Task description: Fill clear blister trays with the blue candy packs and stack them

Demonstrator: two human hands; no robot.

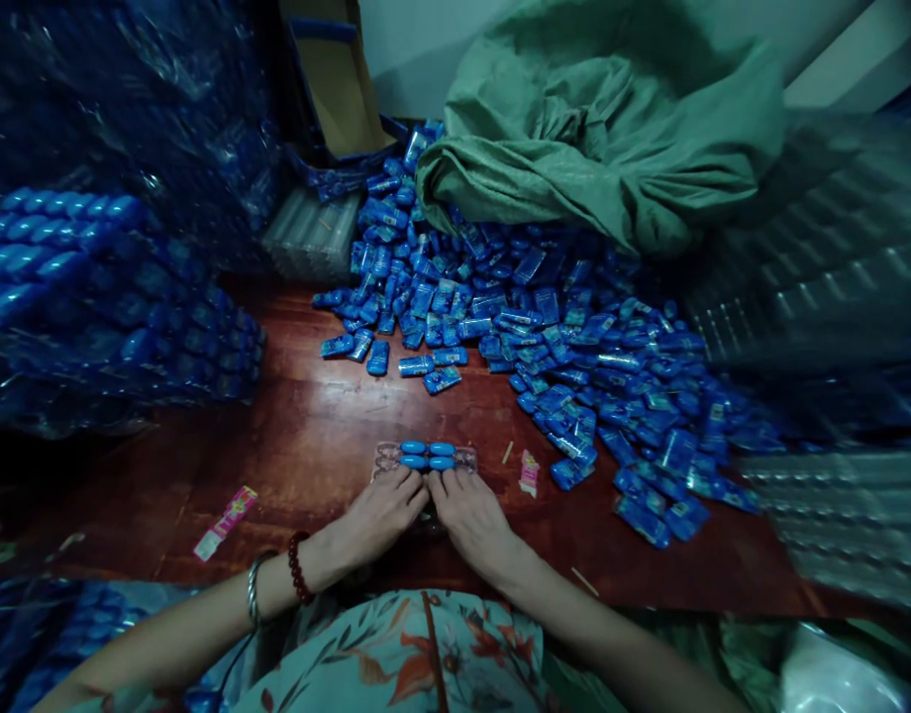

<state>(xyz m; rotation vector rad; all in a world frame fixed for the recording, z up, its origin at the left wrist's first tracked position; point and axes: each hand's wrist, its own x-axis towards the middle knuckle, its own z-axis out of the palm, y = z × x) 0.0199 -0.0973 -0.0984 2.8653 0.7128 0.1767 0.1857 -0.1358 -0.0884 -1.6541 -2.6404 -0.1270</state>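
Observation:
On the red-brown table right before me lies a clear plastic blister tray (465,458). Several shiny blue oblong pieces (429,457) sit in its middle columns, while the outer cups show no blue. My left hand (385,505) rests over the near left half of the tray, its fingers curled down and pressed together. Beside it, nearly touching at the thumbs, my right hand (466,510) is bent over the right half in the same way. Whatever lies under both sets of fingertips is hidden.
A heap of small blue wrapped packets (500,317) spreads beyond the tray, spilling from a green sack (596,149). Filled blue trays (114,297) are stacked left. Clear trays (834,515) stand right. Pink wrappers (227,521) lie on the table (299,436).

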